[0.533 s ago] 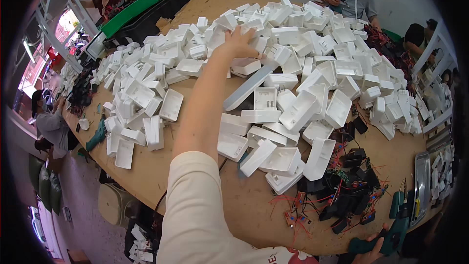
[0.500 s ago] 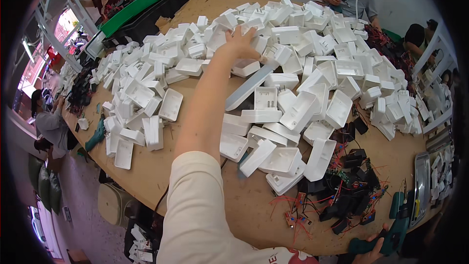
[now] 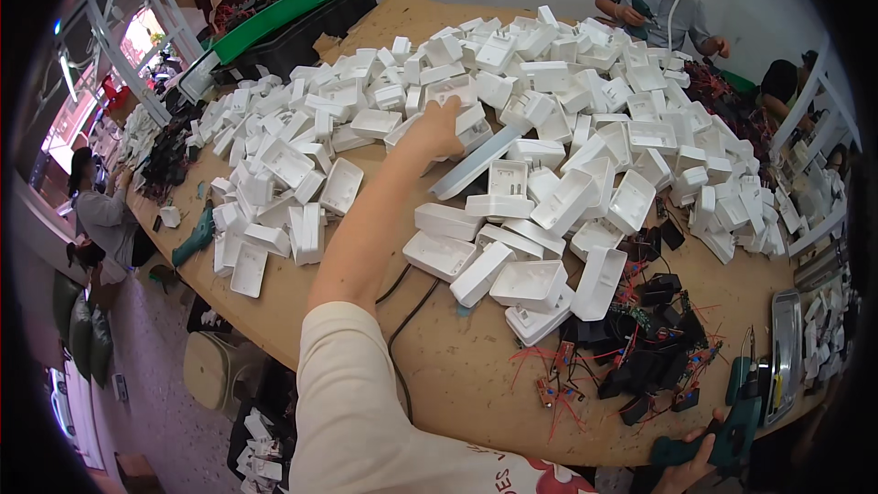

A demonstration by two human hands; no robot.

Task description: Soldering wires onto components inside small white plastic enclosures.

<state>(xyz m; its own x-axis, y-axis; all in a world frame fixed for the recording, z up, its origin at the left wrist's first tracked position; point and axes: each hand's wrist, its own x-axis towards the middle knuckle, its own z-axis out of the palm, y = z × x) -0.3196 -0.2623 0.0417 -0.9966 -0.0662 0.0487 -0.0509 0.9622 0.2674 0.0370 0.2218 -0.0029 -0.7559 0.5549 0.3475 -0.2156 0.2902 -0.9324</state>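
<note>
In the head view, the left grip lies among white plastic casings heaped on the brown surface; whether it holds one, I cannot tell. The right grip is wrapped around a green power drill, near black wired parts.

You wore a cream shirt, its short left sleeve loose and creased, ending in a plain hem, front marked with reddish lettering beside a rounded red print, left forearm bare, left hand and right hand bare too.
</note>
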